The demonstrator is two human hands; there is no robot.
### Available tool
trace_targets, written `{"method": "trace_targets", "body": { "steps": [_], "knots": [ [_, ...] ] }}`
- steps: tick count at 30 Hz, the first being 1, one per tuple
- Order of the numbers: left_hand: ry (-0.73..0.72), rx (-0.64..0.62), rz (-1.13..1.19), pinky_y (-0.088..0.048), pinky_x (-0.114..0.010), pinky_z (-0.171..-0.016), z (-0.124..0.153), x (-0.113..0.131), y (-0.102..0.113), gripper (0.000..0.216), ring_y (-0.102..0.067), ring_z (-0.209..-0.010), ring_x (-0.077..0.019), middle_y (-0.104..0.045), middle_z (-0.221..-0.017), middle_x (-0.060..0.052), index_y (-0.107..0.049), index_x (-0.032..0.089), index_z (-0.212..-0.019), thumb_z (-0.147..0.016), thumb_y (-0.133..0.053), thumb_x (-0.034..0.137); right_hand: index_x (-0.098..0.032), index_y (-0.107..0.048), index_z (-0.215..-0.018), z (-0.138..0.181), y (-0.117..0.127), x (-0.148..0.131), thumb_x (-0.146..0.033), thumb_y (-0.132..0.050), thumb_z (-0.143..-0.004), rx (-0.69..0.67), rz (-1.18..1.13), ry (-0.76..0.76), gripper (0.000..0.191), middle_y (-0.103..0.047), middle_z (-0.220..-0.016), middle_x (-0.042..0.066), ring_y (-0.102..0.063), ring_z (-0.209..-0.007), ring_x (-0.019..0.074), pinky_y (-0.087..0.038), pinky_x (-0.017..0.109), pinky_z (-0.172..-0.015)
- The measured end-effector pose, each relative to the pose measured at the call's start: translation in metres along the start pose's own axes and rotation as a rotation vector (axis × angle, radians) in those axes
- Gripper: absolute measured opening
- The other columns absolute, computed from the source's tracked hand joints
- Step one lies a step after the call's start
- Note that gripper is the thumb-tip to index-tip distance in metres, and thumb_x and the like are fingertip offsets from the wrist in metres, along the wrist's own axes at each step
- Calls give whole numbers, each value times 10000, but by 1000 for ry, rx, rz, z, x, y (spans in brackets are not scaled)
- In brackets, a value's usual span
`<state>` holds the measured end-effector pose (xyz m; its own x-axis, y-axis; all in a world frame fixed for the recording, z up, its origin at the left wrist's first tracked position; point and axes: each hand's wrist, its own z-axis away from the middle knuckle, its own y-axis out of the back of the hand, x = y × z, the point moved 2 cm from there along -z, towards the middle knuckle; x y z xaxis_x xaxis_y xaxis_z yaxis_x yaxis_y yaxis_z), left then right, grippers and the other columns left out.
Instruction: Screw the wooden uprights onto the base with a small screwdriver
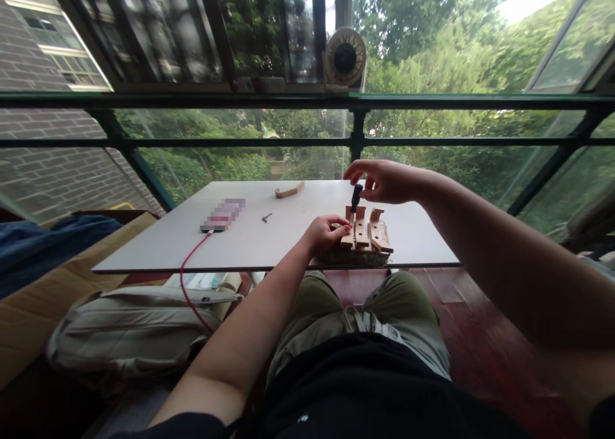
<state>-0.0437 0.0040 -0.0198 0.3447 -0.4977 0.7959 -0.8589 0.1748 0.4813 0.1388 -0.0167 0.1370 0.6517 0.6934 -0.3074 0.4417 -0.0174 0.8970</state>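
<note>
The white table (269, 234) stretches away beyond both hands. The wooden assembly (369, 234) sits at its near edge, directly under them. It shows 3 curved slats on a base and looks light, stiff and likely to slide or tip, so a slat end seems the best place to pin it. The left hand (327, 232) does so, fingers closed against the leftmost slat. Just above, the right hand (384, 181) pinches the black handle of a screwdriver (356, 197), its shaft upright between slats. Well left of the grip lie a phone (223, 216) on a red cable (189, 266), a loose slat (289, 190) and 1 small metal fastener (266, 218). The driver tip is hidden, and the base is hard to make out.
</note>
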Motion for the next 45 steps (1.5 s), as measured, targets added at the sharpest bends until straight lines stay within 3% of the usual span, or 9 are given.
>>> {"method": "trace_targets", "body": {
  "steps": [5, 8, 16, 23, 28, 39, 45],
  "knots": [
    [-20, 10, 2, -465, -243, -638, 0, 0, -1, 384, -621, -703, -151, -730, -851, -70, -739, 142, -954, -805, -635, 480, -187, -730, -957, -6, 0, -8, -70, -632, -739, -161, 216, -8, 266, -682, -795, 31, -524, -653, 121, -352, 288, -641],
    [7, 13, 17, -457, -237, -601, 1, 0, -2, 399, -612, -664, -145, -731, -829, -70, -739, 137, -956, -802, -636, 491, -191, -732, -948, -9, -4, -15, -88, -593, -771, -226, 282, -14, 248, -691, -798, 33, -516, -636, 119, -335, 287, -626],
    [10, 14, 33, -481, -242, -633, 0, -2, -5, 392, -636, -697, -150, -742, -858, -83, -738, 131, -969, -817, -623, 474, -165, -732, -881, -13, -6, -23, -204, -598, -815, -235, 393, -34, 155, -666, -745, 55, -499, -606, 133, -328, 308, -606],
    [-29, 10, 3, -499, -258, -737, 0, -2, -6, 371, -655, -806, -171, -747, -931, -80, -744, 146, -977, -836, -605, 460, -144, -731, -855, -15, -8, -20, -320, -598, -849, -222, 438, -47, 221, -628, -673, 55, -485, -577, 128, -320, 307, -584],
    [-18, -14, -17, -498, -259, -698, 1, 0, -6, 383, -636, -735, -158, -747, -922, -74, -742, 151, -985, -845, -585, 471, -128, -743, -873, -17, -10, -18, -394, -548, -884, -208, 481, -66, 330, -630, -673, 80, -525, -616, 159, -330, 322, -599],
    [-28, -37, 45, -507, -272, -780, 1, 4, -6, 402, -658, -854, -184, -742, -946, -78, -742, 148, -972, -872, -541, 482, -109, -759, -875, -24, -16, -9, -541, -504, -892, -122, 518, -142, 502, -665, -707, 131, -587, -674, 210, -366, 334, -623],
    [-44, 1, 132, -522, -282, -798, 0, 4, -7, 380, -665, -879, -184, -732, -971, -83, -711, 148, -984, -813, -639, 480, -104, -753, -846, -27, -19, -8, -604, -500, -878, -87, 467, -232, 561, -675, -707, 150, -587, -647, 212, -370, 339, -619]
  ]
}}
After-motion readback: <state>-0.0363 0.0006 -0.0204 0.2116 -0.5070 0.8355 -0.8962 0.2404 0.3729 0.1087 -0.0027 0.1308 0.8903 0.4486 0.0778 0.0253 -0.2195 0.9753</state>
